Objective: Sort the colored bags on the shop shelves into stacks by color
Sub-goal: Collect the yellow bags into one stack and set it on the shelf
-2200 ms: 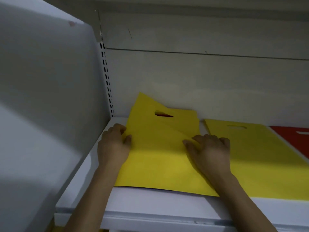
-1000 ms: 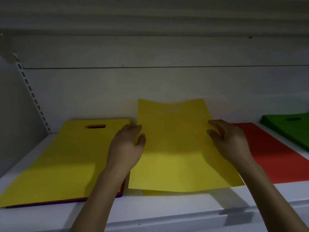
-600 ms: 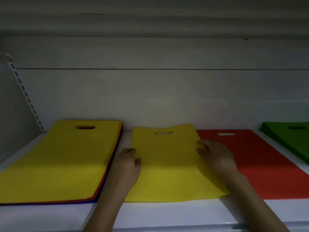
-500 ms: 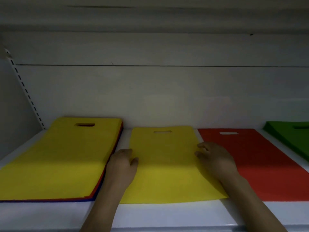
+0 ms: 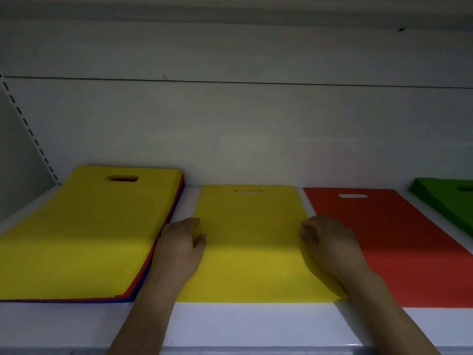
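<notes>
The yellow bag (image 5: 252, 242), held up a second ago, now lies flat near the shelf's (image 5: 256, 324) front edge, between the yellow-topped stack (image 5: 84, 234) and the red bag (image 5: 399, 242). The left hand (image 5: 179, 248) and right hand (image 5: 330, 244) grip its side edges with curled fingers.

Cut off by the right side: green bag (image 5: 445, 201), with only a corner showing. Cut off on the left too: part of the left stack (image 5: 76, 239). Hidden under its top yellow bag: red and blue bags (image 5: 122, 298), just thin edges peeking out. Partly covered by the left hand (image 5: 179, 249) and right hand (image 5: 330, 247): both sides of the middle yellow bag (image 5: 250, 252). Too dim to tell the grip, maybe pinching, maybe just resting. Arms cut off at the bottom.
</notes>
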{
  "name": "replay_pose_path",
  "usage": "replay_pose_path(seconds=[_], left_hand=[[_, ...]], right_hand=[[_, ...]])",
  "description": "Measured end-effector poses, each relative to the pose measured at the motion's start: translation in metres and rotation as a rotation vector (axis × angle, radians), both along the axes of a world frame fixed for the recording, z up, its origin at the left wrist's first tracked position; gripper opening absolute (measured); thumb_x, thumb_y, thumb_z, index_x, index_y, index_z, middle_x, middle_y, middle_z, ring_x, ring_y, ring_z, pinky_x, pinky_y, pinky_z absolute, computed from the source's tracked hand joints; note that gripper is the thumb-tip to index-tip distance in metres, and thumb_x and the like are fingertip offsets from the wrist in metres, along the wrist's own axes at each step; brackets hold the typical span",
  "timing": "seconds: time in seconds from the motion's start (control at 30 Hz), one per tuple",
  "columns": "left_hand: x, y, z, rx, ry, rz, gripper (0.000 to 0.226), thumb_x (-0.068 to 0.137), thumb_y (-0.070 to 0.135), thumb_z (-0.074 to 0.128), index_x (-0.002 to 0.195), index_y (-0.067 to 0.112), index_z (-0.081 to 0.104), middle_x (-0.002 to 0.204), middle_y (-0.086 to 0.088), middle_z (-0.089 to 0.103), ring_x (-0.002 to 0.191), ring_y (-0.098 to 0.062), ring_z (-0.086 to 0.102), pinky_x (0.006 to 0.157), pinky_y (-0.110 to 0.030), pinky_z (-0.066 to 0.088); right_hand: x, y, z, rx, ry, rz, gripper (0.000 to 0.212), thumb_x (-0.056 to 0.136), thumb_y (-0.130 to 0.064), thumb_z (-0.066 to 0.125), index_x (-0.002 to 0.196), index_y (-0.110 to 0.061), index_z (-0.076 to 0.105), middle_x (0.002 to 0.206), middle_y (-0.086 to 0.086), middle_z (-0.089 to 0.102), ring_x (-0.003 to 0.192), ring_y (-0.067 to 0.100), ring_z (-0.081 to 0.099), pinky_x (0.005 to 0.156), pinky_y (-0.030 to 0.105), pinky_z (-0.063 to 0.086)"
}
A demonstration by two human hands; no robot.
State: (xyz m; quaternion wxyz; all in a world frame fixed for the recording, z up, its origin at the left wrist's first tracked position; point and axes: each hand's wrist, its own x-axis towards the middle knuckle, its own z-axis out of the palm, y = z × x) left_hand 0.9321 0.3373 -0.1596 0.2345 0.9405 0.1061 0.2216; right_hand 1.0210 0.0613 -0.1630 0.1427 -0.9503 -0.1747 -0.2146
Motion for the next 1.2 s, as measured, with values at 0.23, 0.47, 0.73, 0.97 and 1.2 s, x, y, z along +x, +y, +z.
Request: replay_pose_path(seconds=[0.23, 0.47, 0.73, 0.97, 1.2], left_hand=[[-0.001, -0.001, -0.002, 0.072, -0.048, -0.038, 0.036, 0.08, 0.023, 0.051, 0.091, -0.004, 0.071, 0.087, -0.017, 0.071, 0.078, -0.033, 0.068, 0.077, -0.041, 0.052], [-0.003, -0.002, -0.003, -0.012, -0.013, 0.009, 0.037, 0.093, 0.024, 0.057, 0.123, 0.004, 0.061, 0.131, -0.012, 0.057, 0.122, -0.03, 0.049, 0.102, -0.033, 0.037], [0.0, -0.001, 0.0, -0.122, -0.061, 0.064, 0.02, 0.087, 0.022, 0.067, 0.104, 0.011, 0.067, 0.108, -0.005, 0.066, 0.099, -0.021, 0.058, 0.076, -0.024, 0.04], [-0.017, -0.003, 0.021, -0.542, -0.106, 0.039, 0.028, 0.094, 0.03, 0.055, 0.12, 0.02, 0.058, 0.122, 0.004, 0.057, 0.113, -0.013, 0.051, 0.084, -0.022, 0.036], [-0.035, -0.025, 0.021, -0.91, -0.103, -0.093, 0.014, 0.097, 0.03, 0.049, 0.11, 0.033, 0.055, 0.105, 0.027, 0.053, 0.107, 0.0, 0.049, 0.077, -0.006, 0.032]], right_hand=[[-0.001, 0.0, -0.001, 0.017, 0.013, -0.004, 0.027, 0.079, -0.03, 0.057, 0.088, -0.01, 0.071, 0.097, 0.013, 0.067, 0.089, 0.037, 0.063, 0.072, 0.043, 0.047], [-0.002, -0.002, -0.001, 0.027, 0.073, 0.0, 0.038, 0.082, -0.038, 0.05, 0.101, -0.01, 0.069, 0.106, 0.013, 0.066, 0.1, 0.037, 0.06, 0.081, 0.044, 0.046], [-0.004, 0.001, -0.008, 0.015, -0.003, 0.001, 0.031, 0.08, -0.03, 0.053, 0.095, -0.01, 0.07, 0.096, 0.014, 0.067, 0.086, 0.039, 0.061, 0.071, 0.043, 0.044], [-0.015, -0.001, 0.035, 0.927, 0.372, 0.124, 0.02, 0.096, -0.01, 0.05, 0.104, -0.016, 0.068, 0.109, 0.004, 0.068, 0.103, 0.018, 0.061, 0.089, 0.031, 0.046], [-0.057, -0.009, 0.027, 1.318, 0.668, 0.106, 0.019, 0.098, -0.019, 0.047, 0.096, -0.024, 0.066, 0.106, -0.002, 0.068, 0.104, 0.012, 0.061, 0.092, 0.026, 0.044]])
